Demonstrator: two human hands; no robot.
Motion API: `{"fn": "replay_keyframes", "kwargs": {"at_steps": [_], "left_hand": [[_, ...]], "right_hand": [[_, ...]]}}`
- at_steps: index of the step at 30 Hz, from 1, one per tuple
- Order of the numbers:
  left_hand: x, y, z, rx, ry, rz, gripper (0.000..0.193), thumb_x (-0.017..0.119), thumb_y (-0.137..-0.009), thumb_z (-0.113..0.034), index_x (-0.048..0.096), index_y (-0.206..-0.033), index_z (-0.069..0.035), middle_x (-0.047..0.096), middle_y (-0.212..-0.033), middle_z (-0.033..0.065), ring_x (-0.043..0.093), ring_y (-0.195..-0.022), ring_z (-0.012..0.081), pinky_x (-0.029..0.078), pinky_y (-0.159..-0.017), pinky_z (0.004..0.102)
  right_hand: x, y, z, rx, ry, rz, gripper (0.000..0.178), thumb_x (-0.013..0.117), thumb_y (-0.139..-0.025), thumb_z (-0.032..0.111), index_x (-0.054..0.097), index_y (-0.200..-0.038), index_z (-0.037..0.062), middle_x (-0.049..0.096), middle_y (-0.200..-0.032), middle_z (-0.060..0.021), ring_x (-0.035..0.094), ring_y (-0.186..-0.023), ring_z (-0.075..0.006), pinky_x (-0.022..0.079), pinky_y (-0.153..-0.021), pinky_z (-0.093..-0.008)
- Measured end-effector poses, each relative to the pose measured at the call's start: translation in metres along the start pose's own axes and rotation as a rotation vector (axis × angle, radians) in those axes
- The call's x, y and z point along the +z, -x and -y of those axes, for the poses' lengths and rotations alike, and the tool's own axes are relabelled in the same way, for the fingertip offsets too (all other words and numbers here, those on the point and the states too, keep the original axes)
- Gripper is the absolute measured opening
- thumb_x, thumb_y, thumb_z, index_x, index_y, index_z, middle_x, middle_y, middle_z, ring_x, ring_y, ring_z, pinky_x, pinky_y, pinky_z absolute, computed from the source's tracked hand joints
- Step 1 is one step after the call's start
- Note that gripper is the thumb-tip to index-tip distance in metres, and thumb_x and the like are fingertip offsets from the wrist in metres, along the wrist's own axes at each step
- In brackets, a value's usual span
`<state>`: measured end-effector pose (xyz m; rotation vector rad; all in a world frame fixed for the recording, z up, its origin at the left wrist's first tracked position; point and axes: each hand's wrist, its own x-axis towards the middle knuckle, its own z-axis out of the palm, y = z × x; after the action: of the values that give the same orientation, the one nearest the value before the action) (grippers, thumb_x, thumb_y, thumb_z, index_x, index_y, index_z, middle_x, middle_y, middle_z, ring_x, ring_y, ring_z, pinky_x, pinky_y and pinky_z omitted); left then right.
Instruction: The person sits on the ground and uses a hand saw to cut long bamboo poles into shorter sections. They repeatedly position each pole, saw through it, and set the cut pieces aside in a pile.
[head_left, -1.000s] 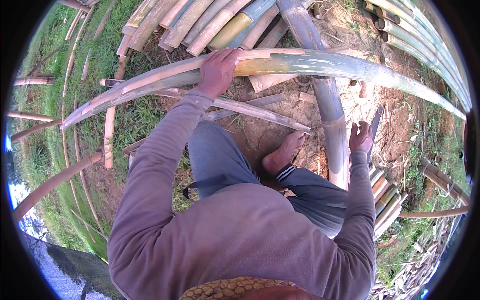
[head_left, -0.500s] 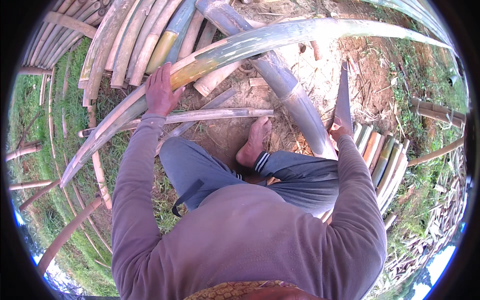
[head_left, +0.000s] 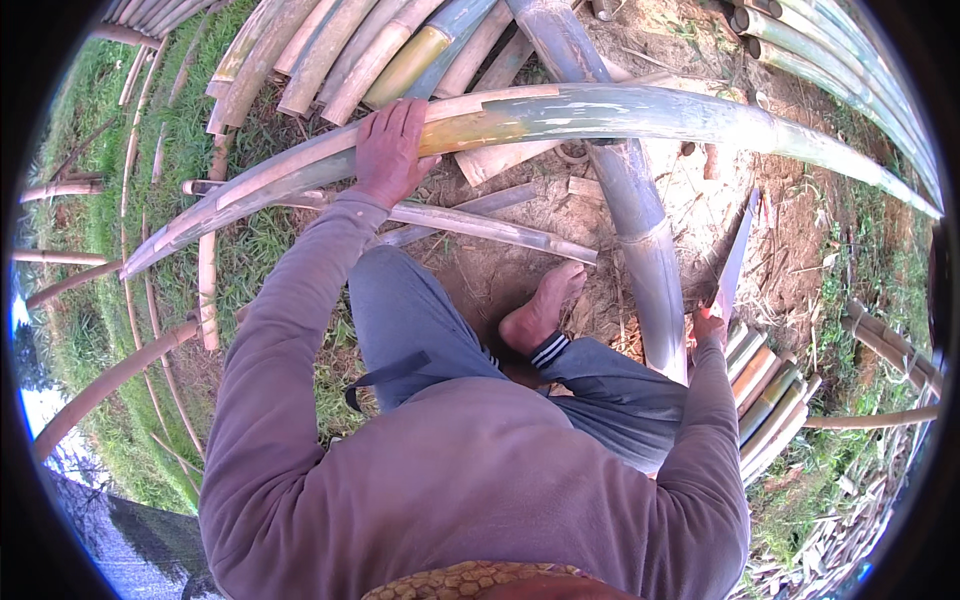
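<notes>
A long bamboo pole, green with a yellow patch, stretches from left to right in front of me. It lies across a thick grey bamboo log that slants toward my right leg. My left hand grips the pole left of the log, just beside the yellow patch, fingers over its top. In my right hand is a handsaw, held by its handle low on the right. The blade points up and away, apart from the pole.
Cut bamboo lengths lie stacked at the far left, more poles at the far right. A small bundle of split pieces sits beside my right forearm. Thin bamboo strips rest on the dirt before my bare foot.
My view has turned, so the whole scene sits further right and the far right poles show more. The left hand keeps its hold beside the yellow patch; the right still holds the saw.
</notes>
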<state>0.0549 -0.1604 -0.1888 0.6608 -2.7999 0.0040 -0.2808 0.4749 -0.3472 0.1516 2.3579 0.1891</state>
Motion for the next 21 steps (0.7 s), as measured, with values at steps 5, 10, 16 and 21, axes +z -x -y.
{"fn": "replay_keyframes", "kwargs": {"at_steps": [5, 10, 16, 21], "left_hand": [[0.002, -0.016, -0.005, 0.055, 0.070, -0.019, 0.089, 0.093, -0.072, -0.031, 0.049, -0.148, -0.011, 0.060, -0.142, 0.0110, 0.055, -0.135, 0.0316, 0.040, -0.114, 0.0486], [-0.004, -0.012, -0.004, 0.074, 0.102, -0.071, 0.084, 0.092, -0.073, -0.029, 0.051, -0.144, -0.011, 0.060, -0.136, 0.0099, 0.054, -0.134, 0.0296, 0.040, -0.112, 0.0481], [-0.007, -0.013, -0.003, 0.080, 0.101, -0.062, 0.079, 0.092, -0.072, -0.028, 0.053, -0.139, -0.010, 0.060, -0.130, 0.0085, 0.056, -0.129, 0.0287, 0.041, -0.110, 0.0472], [-0.007, -0.011, -0.001, 0.088, 0.087, -0.098, 0.082, 0.092, -0.070, -0.028, 0.053, -0.140, -0.011, 0.061, -0.127, 0.0073, 0.057, -0.127, 0.0274, 0.042, -0.108, 0.0455]], "right_hand": [[-0.034, 0.045, -0.036, -0.194, -0.419, -0.637, 0.036, 0.067, -0.103, 0.030, 0.066, -0.123, 0.0006, 0.070, -0.094, -0.0147, 0.073, -0.086, -0.0258, 0.062, -0.071, -0.0375], [-0.027, 0.291, 0.072, -0.642, -1.321, -0.535, 0.052, 0.072, -0.104, 0.040, 0.059, -0.127, -0.0049, 0.070, -0.102, -0.0122, 0.069, -0.082, -0.0138, 0.061, -0.068, -0.0288], [0.060, 0.404, 0.107, -0.901, -0.795, -0.444, 0.058, 0.069, -0.105, 0.023, 0.046, -0.151, -0.0029, 0.070, -0.130, -0.0236, 0.075, -0.111, -0.0374, 0.061, -0.091, -0.0402], [0.092, 0.419, 0.111, -0.965, -0.713, -0.207, 0.064, 0.068, -0.104, 0.017, 0.040, -0.159, -0.0014, 0.071, -0.131, -0.0250, 0.078, -0.104, -0.0345, 0.062, -0.089, -0.0422]]}}
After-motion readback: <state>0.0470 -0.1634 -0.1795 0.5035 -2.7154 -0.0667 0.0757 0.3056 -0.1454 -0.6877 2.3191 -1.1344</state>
